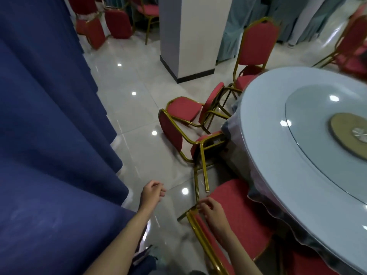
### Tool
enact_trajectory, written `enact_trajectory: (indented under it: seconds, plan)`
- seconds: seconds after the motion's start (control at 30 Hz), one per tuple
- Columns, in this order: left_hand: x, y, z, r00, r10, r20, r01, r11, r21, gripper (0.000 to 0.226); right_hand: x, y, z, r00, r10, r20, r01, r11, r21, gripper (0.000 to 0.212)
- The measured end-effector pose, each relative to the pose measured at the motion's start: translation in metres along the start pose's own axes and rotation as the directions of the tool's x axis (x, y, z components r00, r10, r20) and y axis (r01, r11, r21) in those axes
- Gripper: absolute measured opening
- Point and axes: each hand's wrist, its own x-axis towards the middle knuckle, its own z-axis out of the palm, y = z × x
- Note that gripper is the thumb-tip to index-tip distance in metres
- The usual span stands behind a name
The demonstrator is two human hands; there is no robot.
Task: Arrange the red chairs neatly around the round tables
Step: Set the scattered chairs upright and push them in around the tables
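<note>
Beside the round table (264, 126), two fallen chairs (170, 130) lie tipped on the glossy floor, their legs tangled against the tablecloth, while the nearest chair (234, 211) sits close against the table's edge. The right hand (212, 213) curls its fingers round that chair's gold frame; the left hand (152, 193) hangs loosely curled, holding nothing. Stiff tube frames and padded seats suggest light lifting by the back rail. A blue curtain (49, 116) narrows the aisle, and a white pillar (190, 36) stands beyond.
</note>
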Motion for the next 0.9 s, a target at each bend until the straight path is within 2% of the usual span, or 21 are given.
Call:
enact_trajectory:
  seconds: [0.27,0.5,0.7,0.9]
  plan:
    - [0.070,0.043,-0.082,0.995,0.066,-0.078,-0.066,0.998,0.010,0.015,0.078,-0.070,0.063,0.994,0.038,0.106,-0.040,0.999,0.015,0.017]
    - [0.128,0.074,-0.155,0.972,0.028,-0.233,-0.055,0.993,-0.108,0.019,0.172,-0.145,0.130,0.961,0.022,0.276,-0.008,0.999,-0.050,0.018]
    - [0.196,0.123,-0.201,0.932,0.000,-0.363,-0.051,0.990,-0.132,0.019,0.280,-0.227,0.185,0.923,0.009,0.384,0.030,0.995,-0.096,0.020]
    - [0.283,0.187,-0.215,0.951,-0.032,-0.308,0.008,0.997,-0.081,0.014,0.382,-0.306,0.200,0.925,0.010,0.381,0.018,0.997,-0.069,0.018]
